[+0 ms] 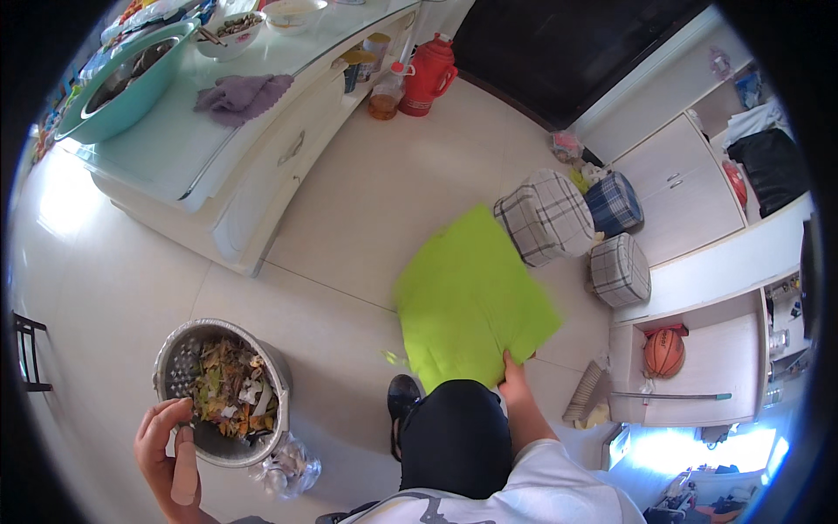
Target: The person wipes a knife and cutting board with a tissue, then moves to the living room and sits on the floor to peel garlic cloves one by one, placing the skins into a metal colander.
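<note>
My right hand grips the near edge of a bright green sheet, whose material I cannot settle. The sheet spreads out over the floor beyond my knee, its edges slightly blurred. At the left, my left hand is at the near rim of a grey perforated waste bin, with thumb and index fingertips close together. Whether something small is between them is unclear. Inside the bin lies a heap of food scraps and leaf-like waste. A small blurred green bit shows beside the sheet's left edge.
Against the bin rests a clear plastic bag. Checked stools stand right of the sheet, near a broom head. A cabinet carries a purple cloth and a teal basin. Beyond stands a red thermos.
</note>
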{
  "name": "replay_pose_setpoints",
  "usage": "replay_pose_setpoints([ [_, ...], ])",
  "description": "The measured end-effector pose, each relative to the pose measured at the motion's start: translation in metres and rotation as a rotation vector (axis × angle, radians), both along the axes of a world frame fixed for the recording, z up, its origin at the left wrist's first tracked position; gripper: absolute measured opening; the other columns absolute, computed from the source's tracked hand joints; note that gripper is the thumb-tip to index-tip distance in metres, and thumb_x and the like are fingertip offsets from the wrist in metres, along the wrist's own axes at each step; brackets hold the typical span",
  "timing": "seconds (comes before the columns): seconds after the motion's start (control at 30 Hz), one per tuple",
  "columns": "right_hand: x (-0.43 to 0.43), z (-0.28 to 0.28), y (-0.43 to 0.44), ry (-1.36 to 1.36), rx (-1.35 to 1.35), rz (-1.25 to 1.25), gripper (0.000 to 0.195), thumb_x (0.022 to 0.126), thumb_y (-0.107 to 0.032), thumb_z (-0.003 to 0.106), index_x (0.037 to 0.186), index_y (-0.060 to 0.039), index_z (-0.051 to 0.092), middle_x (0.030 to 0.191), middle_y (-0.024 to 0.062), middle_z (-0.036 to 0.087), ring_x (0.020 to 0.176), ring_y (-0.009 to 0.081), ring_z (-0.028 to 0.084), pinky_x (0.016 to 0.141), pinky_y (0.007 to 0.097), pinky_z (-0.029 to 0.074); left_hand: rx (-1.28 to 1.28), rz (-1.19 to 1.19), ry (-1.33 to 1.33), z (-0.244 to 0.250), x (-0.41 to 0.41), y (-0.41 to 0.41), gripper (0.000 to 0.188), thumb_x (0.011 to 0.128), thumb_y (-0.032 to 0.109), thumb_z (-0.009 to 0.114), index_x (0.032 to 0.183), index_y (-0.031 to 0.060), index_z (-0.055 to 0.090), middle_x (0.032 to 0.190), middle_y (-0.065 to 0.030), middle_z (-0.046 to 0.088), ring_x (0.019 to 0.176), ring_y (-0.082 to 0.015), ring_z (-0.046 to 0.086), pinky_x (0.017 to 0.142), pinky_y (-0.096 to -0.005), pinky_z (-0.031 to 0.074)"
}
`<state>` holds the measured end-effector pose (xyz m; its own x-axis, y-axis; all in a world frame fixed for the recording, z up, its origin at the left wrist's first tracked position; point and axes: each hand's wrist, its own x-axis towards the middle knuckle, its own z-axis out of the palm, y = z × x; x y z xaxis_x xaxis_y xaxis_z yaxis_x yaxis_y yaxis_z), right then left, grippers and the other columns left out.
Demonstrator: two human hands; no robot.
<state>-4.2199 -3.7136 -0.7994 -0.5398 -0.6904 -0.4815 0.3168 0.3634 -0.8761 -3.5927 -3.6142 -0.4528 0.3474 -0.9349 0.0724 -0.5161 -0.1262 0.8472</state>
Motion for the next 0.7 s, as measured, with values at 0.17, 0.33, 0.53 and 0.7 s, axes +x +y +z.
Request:
replay_pose_setpoints([
  [0.17,-0.022,0.034,0.120,-0.017,0.162,0.119,0.060,0.098,-0.026,0.070,0.151,-0.0135,0.045,0.141,0.0104,0.058,0.126,0.0308,0.058,0.105,0.0516,0.048,-0.003,-0.082,-0.036,0.020,0.005,0.020,0.029,0.083,0.003,0.057,0.109,-0.0060,0.068,0.103,-0.0144,0.066,0.095,-0.0219,0.061,0.089,-0.0319,0.048],
  [0.33,-0.025,0.075,0.182,0.740,0.729,0.256,0.041,0.097,-0.028,0.069,0.131,-0.0065,0.063,0.117,0.0179,0.070,0.107,0.0343,0.068,0.091,0.0491,0.053,-0.019,0.003,-0.024,0.020,0.017,0.039,0.032,0.082,0.004,0.056,0.109,-0.0061,0.069,0.104,-0.0166,0.068,0.095,-0.0241,0.063,0.089,-0.0343,0.049],
  [0.53,-0.088,0.085,0.145,1.070,0.278,0.153,0.046,0.096,-0.033,0.066,0.128,-0.0003,0.064,0.118,0.0226,0.071,0.100,0.0402,0.070,0.085,0.0531,0.052,-0.003,-0.034,-0.004,0.005,0.022,0.043,0.034,0.086,0.006,0.056,0.114,-0.0069,0.069,0.107,-0.0166,0.068,0.097,-0.0238,0.062,0.089,-0.0342,0.049],
  [0.7,-0.111,0.094,0.114,1.293,1.075,0.322,0.060,0.095,-0.026,0.067,0.148,-0.0046,0.047,0.129,0.0208,0.067,0.113,0.0416,0.065,0.096,0.0508,0.051,0.008,-0.066,-0.011,-0.005,0.021,0.034,0.034,0.086,0.007,0.056,0.114,-0.0069,0.069,0.107,-0.0166,0.068,0.097,-0.0239,0.062,0.090,-0.0336,0.049],
])
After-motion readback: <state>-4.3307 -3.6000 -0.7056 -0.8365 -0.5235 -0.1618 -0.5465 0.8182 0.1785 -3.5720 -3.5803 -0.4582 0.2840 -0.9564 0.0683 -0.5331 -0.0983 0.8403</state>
